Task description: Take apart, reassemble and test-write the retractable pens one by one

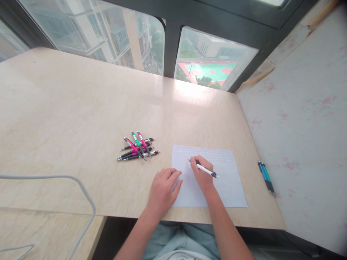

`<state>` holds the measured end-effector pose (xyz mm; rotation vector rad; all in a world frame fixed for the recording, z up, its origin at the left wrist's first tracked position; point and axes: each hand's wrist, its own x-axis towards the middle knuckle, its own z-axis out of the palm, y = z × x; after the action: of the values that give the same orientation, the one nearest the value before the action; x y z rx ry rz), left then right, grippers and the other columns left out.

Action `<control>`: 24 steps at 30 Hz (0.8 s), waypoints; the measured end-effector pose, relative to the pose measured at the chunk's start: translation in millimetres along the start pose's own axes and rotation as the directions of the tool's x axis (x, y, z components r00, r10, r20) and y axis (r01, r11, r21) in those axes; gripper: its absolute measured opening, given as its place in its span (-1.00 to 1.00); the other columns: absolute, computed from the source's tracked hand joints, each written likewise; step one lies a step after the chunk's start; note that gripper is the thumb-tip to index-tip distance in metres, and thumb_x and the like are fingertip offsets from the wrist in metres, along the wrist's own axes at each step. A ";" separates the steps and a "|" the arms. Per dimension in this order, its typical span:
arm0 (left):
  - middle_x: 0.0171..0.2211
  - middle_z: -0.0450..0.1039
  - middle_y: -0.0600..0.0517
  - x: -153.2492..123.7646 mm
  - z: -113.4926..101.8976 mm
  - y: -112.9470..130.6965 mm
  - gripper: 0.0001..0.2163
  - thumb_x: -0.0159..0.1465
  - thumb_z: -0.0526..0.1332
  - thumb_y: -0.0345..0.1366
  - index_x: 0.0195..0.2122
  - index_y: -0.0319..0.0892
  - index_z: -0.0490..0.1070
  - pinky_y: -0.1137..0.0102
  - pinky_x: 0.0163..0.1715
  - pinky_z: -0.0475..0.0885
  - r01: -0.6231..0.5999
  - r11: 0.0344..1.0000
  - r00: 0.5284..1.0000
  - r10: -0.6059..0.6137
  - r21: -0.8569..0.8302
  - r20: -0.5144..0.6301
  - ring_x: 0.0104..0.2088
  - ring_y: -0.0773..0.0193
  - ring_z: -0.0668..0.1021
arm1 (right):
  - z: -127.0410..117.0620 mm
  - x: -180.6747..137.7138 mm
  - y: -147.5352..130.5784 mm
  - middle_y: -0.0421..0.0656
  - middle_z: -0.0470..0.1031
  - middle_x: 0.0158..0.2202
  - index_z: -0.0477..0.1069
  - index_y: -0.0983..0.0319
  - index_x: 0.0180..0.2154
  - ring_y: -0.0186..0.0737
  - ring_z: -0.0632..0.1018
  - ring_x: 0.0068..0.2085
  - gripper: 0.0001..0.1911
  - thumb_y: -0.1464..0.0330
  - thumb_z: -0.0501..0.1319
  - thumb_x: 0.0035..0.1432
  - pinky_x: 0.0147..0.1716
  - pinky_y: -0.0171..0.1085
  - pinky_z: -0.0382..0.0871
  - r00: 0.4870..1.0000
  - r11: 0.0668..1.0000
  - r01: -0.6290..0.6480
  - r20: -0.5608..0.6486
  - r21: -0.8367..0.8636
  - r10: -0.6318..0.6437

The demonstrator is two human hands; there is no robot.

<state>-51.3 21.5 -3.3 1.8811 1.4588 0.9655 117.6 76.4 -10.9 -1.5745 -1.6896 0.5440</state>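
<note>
A white sheet of paper (227, 180) lies on the beige stone tabletop (81, 119) near its front edge, with faint lines of writing along its top. My right hand (202, 173) is closed on a white pen (207, 170) whose tip touches the upper left of the sheet. My left hand (164, 189) rests flat with fingers spread, pressing on the paper's left edge. To the left of the sheet lies a pile of several pens (138, 148), pink, green and black.
Two pens, blue and green (266, 177), lie at the table's right edge. A white cable (78, 187) loops over the front left. A pale floral-patterned surface (306, 119) borders the right side. Windows (114, 32) run behind the table.
</note>
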 end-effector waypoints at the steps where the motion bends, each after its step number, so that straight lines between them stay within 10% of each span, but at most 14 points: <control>1: -0.27 0.51 -0.09 -0.2 1.1 6.7 -0.75 0.24 0.22 -0.31 -0.06 -0.05 0.50 0.17 -0.19 0.33 0.021 0.999 1.000 -0.022 -0.038 -0.020 -0.26 0.05 0.49 | 0.5 -1.9 -0.9 -0.17 0.47 -0.52 0.42 0.21 -0.46 -0.25 0.45 -0.48 -0.70 0.28 0.06 0.27 -0.40 -0.28 0.30 0.999 0.999 0.031 -0.025 -0.008 -0.032; 8: -0.24 0.52 -0.11 5.3 17.7 61.7 -0.64 0.23 0.25 -0.30 0.07 -0.05 0.42 0.23 -0.24 0.39 -0.087 0.932 0.989 0.123 -0.352 0.082 -0.26 0.08 0.52 | -0.8 -9.5 -1.8 -0.19 0.36 -0.57 0.44 0.19 -0.46 -0.28 0.35 -0.51 -0.71 0.26 0.09 0.26 -0.46 -0.27 0.26 0.986 0.992 0.126 -0.109 0.028 -0.123; 16: -0.34 0.51 -0.01 1.3 1.8 15.0 -0.82 0.32 0.11 -0.37 -0.08 -0.13 0.41 0.32 -0.26 0.44 -0.055 0.996 0.998 0.056 -0.073 0.012 -0.33 0.25 0.53 | -24.8 -3.8 -1.0 -0.25 0.35 -0.49 0.47 0.21 -0.17 -0.36 0.35 -0.54 -0.69 0.13 0.16 0.22 -0.59 -0.37 0.28 0.951 0.831 -0.262 -0.016 0.491 0.309; 20: -0.34 0.52 -0.01 2.2 -2.4 1.5 -0.85 0.32 0.10 -0.37 -0.15 -0.14 0.43 0.34 -0.28 0.45 -0.033 0.999 0.999 0.032 0.029 0.015 -0.33 0.24 0.54 | -32.9 -10.3 -2.9 -0.37 0.34 -0.55 -0.10 0.09 0.32 -0.39 0.31 -0.61 -0.07 0.15 0.34 0.05 -0.70 -0.45 0.20 0.875 0.682 -0.436 0.098 0.587 0.474; 24: -0.31 0.53 -0.02 2.8 1.0 -1.2 -0.84 0.31 0.10 -0.37 -0.16 -0.13 0.45 0.32 -0.26 0.45 -0.056 0.996 0.997 0.051 0.076 0.064 -0.29 0.21 0.55 | -38.2 -14.2 -1.8 -0.36 0.38 -0.57 -0.17 0.07 0.34 -0.39 0.33 -0.63 -0.04 0.16 0.33 0.05 -0.70 -0.46 0.24 0.857 0.670 -0.453 0.080 0.588 0.510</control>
<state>-50.8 24.5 -4.3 1.9973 1.4347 0.8790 144.7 55.5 11.1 -1.5174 -0.8618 1.1310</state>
